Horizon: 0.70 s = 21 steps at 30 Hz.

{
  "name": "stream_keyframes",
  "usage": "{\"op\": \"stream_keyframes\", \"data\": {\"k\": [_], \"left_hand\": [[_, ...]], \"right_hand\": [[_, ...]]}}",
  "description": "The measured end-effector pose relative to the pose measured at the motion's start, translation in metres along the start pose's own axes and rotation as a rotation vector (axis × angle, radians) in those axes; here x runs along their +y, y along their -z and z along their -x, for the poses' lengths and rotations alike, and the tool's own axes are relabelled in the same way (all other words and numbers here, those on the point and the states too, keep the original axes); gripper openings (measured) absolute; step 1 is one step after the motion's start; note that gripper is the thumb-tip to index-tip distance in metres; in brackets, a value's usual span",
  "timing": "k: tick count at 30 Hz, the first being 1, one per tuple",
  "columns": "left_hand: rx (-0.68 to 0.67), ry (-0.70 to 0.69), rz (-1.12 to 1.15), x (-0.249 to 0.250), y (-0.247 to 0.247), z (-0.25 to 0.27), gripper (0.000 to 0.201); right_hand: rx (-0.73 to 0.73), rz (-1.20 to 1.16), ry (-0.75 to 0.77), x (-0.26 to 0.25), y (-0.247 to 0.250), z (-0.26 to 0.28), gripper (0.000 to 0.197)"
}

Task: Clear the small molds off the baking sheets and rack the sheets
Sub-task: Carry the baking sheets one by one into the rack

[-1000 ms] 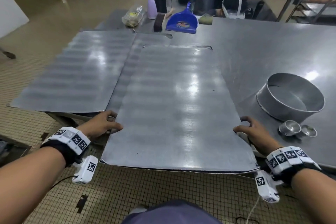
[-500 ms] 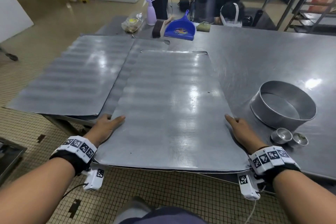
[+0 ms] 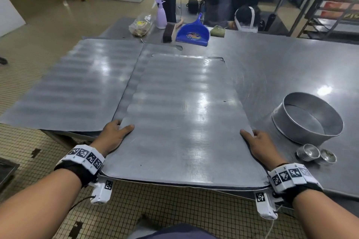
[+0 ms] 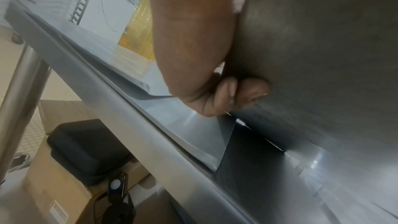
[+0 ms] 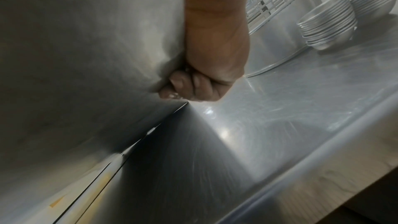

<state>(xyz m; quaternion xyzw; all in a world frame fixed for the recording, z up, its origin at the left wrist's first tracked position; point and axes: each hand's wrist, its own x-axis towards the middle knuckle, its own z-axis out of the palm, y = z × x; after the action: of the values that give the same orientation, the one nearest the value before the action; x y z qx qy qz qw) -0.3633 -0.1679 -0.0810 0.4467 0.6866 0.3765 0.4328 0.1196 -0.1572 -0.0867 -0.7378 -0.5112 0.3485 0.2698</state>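
The top baking sheet lies lengthwise on a stack at the table's near edge, its near end overhanging. My left hand grips its left edge, thumb on top. In the left wrist view the fingers curl under the sheet's underside. My right hand grips the right edge the same way, fingers curled beneath. Two small molds stand on the table just right of my right hand. A stack of molds shows in the right wrist view.
A second sheet lies under the held one, and a third sheet overhangs the table's left side. A round cake pan stands right. A blue dustpan, a spray bottle and a bag sit at the far edge. People stand beyond.
Both hands went from curled on the sheet's near corners to thumbs laid flat on top with fingers under the edges. The molds and the pan have not moved.
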Motion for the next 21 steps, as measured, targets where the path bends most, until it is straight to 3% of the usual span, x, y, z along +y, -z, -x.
{"op": "stream_keyframes", "data": {"k": [3, 8, 11, 12, 15, 17, 20, 21], "left_hand": [[-0.006, -0.027, -0.026, 0.008, 0.011, -0.012, 0.028], [-0.004, -0.080, -0.015, 0.021, 0.039, -0.037, 0.037], [0.008, -0.099, -0.001, 0.029, 0.063, -0.051, 0.031], [0.019, -0.109, 0.002, 0.031, 0.072, -0.055, 0.030], [0.068, -0.134, 0.001, 0.037, 0.105, -0.063, 0.030], [0.101, -0.148, 0.001, 0.041, 0.130, -0.065, 0.029], [0.171, -0.150, -0.003, 0.050, 0.164, -0.059, 0.010], [0.198, -0.156, -0.013, 0.052, 0.175, -0.055, 0.007]], "right_hand": [[0.028, 0.001, 0.009, -0.012, -0.005, -0.002, 0.040], [0.045, -0.055, 0.013, -0.035, -0.013, -0.015, 0.066], [0.081, -0.089, 0.045, -0.062, -0.024, -0.019, 0.080], [0.070, -0.106, 0.057, -0.077, -0.029, -0.017, 0.078], [0.050, -0.111, 0.106, -0.122, -0.047, -0.016, 0.045], [0.003, -0.140, 0.131, -0.151, -0.059, -0.022, 0.038], [-0.047, -0.155, 0.199, -0.190, -0.082, -0.040, 0.067], [-0.060, -0.149, 0.214, -0.206, -0.088, -0.043, 0.067]]}}
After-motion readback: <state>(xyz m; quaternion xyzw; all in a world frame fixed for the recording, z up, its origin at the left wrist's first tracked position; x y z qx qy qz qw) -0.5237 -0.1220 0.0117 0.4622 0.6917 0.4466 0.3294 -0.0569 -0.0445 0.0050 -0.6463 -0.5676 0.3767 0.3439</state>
